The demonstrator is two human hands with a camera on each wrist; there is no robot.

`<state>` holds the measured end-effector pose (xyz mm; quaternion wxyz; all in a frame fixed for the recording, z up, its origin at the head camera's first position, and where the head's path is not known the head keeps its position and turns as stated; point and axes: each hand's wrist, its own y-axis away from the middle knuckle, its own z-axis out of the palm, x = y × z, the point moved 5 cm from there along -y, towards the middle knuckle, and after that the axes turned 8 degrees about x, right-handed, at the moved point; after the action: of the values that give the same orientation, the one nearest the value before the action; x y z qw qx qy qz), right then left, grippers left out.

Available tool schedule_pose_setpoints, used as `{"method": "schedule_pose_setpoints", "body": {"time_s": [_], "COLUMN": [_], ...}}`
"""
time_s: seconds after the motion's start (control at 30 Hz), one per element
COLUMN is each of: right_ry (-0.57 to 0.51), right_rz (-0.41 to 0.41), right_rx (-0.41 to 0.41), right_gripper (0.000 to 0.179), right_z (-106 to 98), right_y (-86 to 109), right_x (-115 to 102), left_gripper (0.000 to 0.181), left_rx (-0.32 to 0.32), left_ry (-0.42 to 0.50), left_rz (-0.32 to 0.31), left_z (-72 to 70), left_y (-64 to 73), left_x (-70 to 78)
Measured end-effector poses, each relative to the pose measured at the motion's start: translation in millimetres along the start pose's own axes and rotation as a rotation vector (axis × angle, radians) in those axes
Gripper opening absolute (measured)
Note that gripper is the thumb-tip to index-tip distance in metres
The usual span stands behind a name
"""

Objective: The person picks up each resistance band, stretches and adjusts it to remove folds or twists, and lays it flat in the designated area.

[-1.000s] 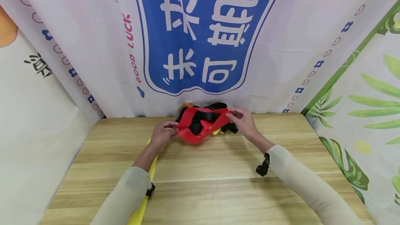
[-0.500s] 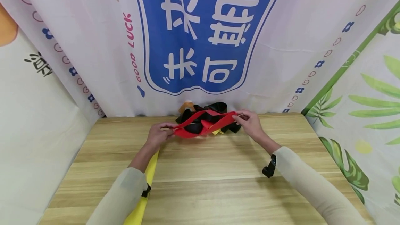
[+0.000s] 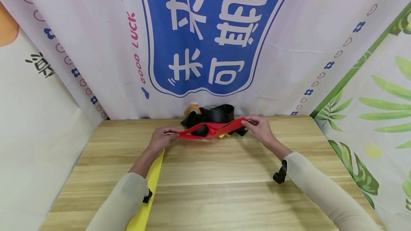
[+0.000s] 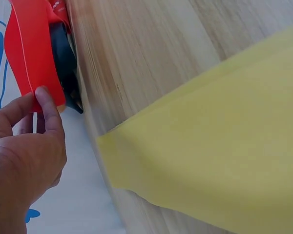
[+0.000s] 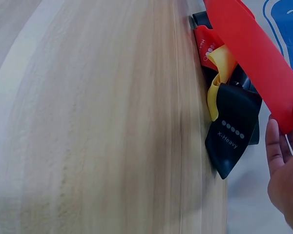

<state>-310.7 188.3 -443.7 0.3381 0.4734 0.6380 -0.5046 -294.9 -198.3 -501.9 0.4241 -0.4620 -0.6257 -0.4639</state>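
Note:
In the head view, my left hand (image 3: 162, 140) and right hand (image 3: 260, 130) pinch opposite ends of a red resistance loop band (image 3: 233, 127), pulled into a narrow, nearly flat loop. Thumb and fingers of the left hand grip its end in the left wrist view, where the red loop band (image 4: 34, 53) runs upward. In the right wrist view, the right hand's fingertips hold the other end. Behind and below lies a heap of bands: a black band (image 5: 233, 127) marked "X-Heavy", another red band (image 5: 203, 46) and a yellow strip (image 5: 224, 61).
A long yellow band (image 3: 154, 174) lies on the wooden table (image 3: 224, 195), partly under my left forearm. The heap sits at the table's back edge, against a printed white curtain (image 3: 106, 45). An orange patch (image 3: 192, 108) shows behind the heap.
My hands have moved apart, left hand leftward and right hand rightward. The red loop band between them has gone from wide and round to long and narrow.

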Motion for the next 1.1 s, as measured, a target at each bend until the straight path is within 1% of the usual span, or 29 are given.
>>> {"method": "schedule_pose_setpoints", "body": {"time_s": [0.13,0.23,0.43,0.6,0.67,0.73,0.9,1.1], "right_ry": [0.021,0.031,0.045,0.077,0.089,0.092,0.065,0.054], "right_rz": [-0.001,0.014,0.050,0.046,0.048,0.050,0.041,0.057], "right_rx": [-0.014,-0.024,-0.041,-0.037,-0.040,-0.046,-0.072,-0.083], "right_gripper": [0.021,0.021,0.019,0.017,0.017,0.017,0.019,0.019], "right_z": [-1.8,-2.9,-6.9,-11.1,-12.3,-13.7,-16.2,-18.0], "right_y": [1.8,3.3,5.1,3.8,3.4,4.7,8.6,13.3], "right_x": [0.9,0.9,5.4,29.1,39.3,44.3,46.7,46.9], "left_gripper": [0.024,0.024,0.023,0.021,0.021,0.021,0.022,0.023], "left_rx": [-0.019,-0.030,-0.031,-0.028,-0.033,-0.036,-0.039,-0.024], "left_ry": [-0.022,-0.030,-0.068,-0.098,-0.114,-0.129,-0.162,-0.178], "left_rz": [0.021,0.030,0.020,0.019,0.028,0.036,0.061,0.059], "left_z": [-0.3,-0.7,-2.3,-3.2,-3.3,-3.7,-3.4,-3.8], "left_y": [0.8,2.2,4.7,8.0,9.8,11.4,15.7,19.1], "left_x": [0.8,1.9,2.8,2.5,3.0,3.5,6.4,7.1]}}
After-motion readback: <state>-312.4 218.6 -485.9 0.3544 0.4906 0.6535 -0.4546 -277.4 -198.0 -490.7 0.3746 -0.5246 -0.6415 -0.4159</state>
